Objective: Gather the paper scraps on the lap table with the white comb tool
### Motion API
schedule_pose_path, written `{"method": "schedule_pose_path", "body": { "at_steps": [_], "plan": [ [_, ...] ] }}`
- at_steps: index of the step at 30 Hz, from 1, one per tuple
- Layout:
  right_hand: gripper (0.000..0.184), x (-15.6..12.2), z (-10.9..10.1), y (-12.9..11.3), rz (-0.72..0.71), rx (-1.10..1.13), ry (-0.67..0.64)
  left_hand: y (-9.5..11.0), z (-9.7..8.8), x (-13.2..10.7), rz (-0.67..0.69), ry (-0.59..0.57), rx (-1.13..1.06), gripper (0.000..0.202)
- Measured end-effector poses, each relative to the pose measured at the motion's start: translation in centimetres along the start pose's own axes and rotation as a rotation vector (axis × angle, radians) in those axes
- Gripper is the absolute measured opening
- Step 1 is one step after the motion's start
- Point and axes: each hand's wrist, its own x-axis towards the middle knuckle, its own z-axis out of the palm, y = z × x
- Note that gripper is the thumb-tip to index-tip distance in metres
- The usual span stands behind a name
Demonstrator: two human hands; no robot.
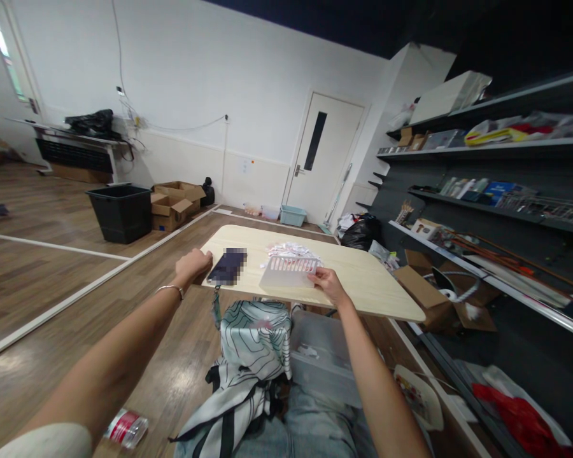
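My left hand is closed at the left edge of the pale wooden table, its fingers curled against that edge. Just right of it lies a dark phone, partly blurred out, with a strap hanging over the table's front edge. In my right hand is the right end of a frosted plastic tray, tilted up near the front edge. Along the tray's top runs a row of several small pinkish, nail-shaped pieces. Behind it spreads a pile of small white and pink slips.
A clear plastic bin stands below the table by my legs, beside a patterned cloth bag. On the floor are a bottle, a black bin and cardboard boxes. Loaded shelves line the right side.
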Motion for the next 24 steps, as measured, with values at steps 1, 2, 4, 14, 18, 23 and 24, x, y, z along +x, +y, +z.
{"method": "schedule_pose_path", "body": {
  "at_steps": [1, 2, 4, 14, 18, 23, 24],
  "plan": [
    [0.051, 0.04, -0.03, 0.08, -0.001, 0.002, 0.007, 0.03, -0.04, -0.04, 0.0, 0.0, -0.001, 0.068],
    [0.051, 0.09, -0.05, 0.16, -0.005, 0.006, 0.017, 0.06, -0.07, -0.07, -0.002, 0.001, -0.004, 0.068],
    [0.051, 0.17, -0.04, 0.27, -0.014, 0.016, 0.03, 0.11, -0.1, -0.1, -0.007, 0.002, -0.009, 0.069],
    [0.047, -0.16, 0.16, -0.1, -0.007, 0.017, -0.027, 0.09, -0.08, -0.14, -0.014, 0.007, -0.018, 0.069],
    [0.047, -0.15, 0.14, -0.11, -0.006, 0.033, -0.039, 0.09, -0.09, -0.16, -0.005, 0.015, -0.01, 0.068],
    [0.046, -0.16, 0.13, -0.13, 0.002, 0.062, -0.046, 0.07, -0.12, -0.11, -0.01, 0.003, -0.005, 0.069],
    [0.046, -0.16, 0.14, -0.13, 0.002, 0.062, -0.047, 0.07, -0.13, -0.11, -0.012, -0.001, -0.004, 0.069]
  ]
}}
